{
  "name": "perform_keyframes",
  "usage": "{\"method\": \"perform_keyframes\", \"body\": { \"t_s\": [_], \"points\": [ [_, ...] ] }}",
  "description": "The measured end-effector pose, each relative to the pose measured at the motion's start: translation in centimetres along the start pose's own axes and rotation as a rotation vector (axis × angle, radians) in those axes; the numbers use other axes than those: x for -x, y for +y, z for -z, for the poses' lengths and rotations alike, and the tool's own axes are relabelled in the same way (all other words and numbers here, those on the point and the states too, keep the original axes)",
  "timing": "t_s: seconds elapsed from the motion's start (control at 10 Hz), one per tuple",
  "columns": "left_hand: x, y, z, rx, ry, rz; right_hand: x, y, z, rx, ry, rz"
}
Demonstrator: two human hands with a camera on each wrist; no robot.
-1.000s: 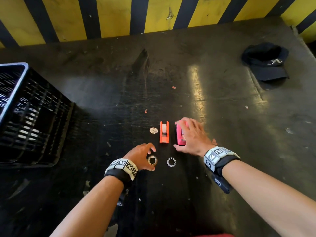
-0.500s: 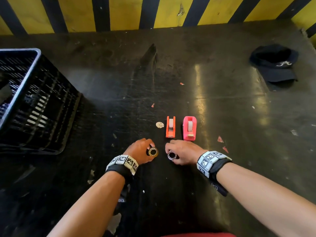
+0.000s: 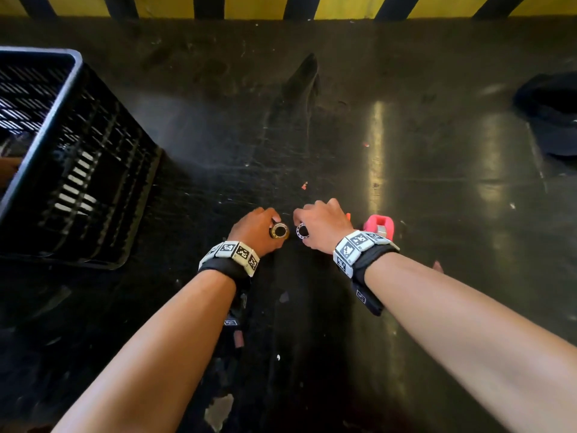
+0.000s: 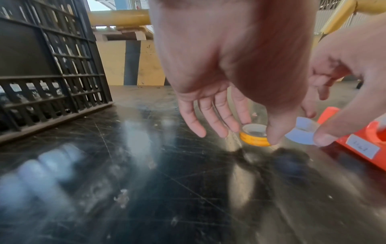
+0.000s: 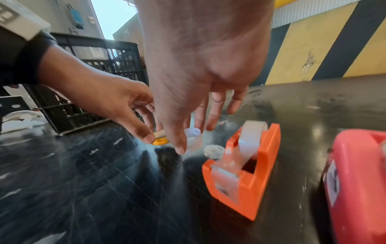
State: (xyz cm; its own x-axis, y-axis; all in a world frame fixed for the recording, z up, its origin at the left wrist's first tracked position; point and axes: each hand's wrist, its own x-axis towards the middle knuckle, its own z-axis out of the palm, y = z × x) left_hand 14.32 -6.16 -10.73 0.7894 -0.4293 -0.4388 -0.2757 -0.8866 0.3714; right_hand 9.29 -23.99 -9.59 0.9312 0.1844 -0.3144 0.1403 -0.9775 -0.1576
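Two small tape rolls are held side by side just above the black table. My left hand pinches the yellow roll between thumb and index finger; the left wrist view shows that roll under the left hand. My right hand pinches the clear roll, which the right wrist view shows as a pale ring in the right hand. Just right of the hands stand the orange tape dispenser and the pink dispenser. In the head view the orange one is almost hidden behind my right hand.
A black slatted crate stands at the left of the table. A dark cap lies at the far right. A small white disc lies by the orange dispenser. A yellow and black striped wall closes the far edge.
A second ago my right hand was on the pink dispenser and my left reached for the yellow roll. Both hands then took a roll each and have now raised them together.
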Motion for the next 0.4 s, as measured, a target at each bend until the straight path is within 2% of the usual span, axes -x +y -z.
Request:
{"method": "perform_keyframes", "body": {
  "t_s": [0.2,0.4],
  "points": [
    [-0.2,-0.7,-0.9,0.031,0.02,0.007,-0.3,0.0,-1.2,-0.047,-0.001,-0.019],
    [1.7,-2.7,-0.8,0.149,0.105,0.029,2.2,1.8,-0.2,-0.132,0.1,-0.075]
  ]
}}
